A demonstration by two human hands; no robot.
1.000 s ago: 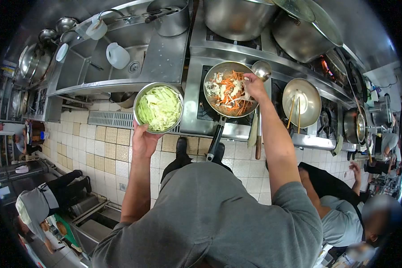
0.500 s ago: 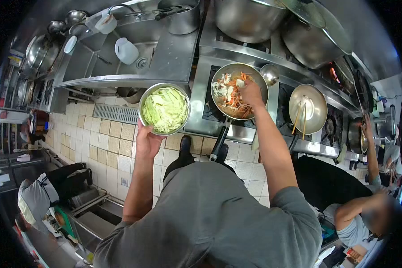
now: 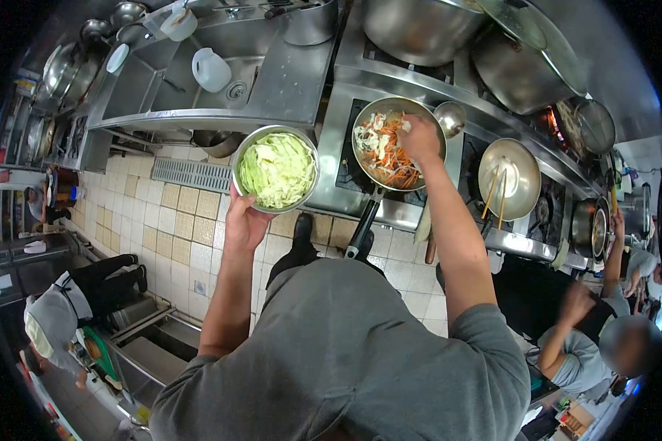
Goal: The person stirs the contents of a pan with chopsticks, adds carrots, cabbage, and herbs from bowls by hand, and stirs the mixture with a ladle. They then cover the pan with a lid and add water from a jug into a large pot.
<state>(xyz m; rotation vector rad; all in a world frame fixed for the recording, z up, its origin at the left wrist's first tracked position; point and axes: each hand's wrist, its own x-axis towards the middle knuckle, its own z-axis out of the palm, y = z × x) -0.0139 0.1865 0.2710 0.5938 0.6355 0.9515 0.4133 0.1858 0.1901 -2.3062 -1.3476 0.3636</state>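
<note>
My left hand grips a round metal bowl by its near side, thumb over the rim. The bowl is heaped with cut pale-green cabbage. My right hand reaches into the frying pan on the stove, its fingers bunched low over the food; what they hold is hidden. In the pan lie orange carrot shreds and whitish shreds. The pan's black handle points toward me.
Right of the pan is a wide pan with chopsticks in it. A ladle lies behind the frying pan, and large pots stand at the back. A flame burns farther right, near a co-worker. A sink is at left.
My right hand stays over the pan, and white pieces that showed at its fingertips are less visible. The bowl has shifted slightly right and up in view. The co-worker at right has moved an arm.
</note>
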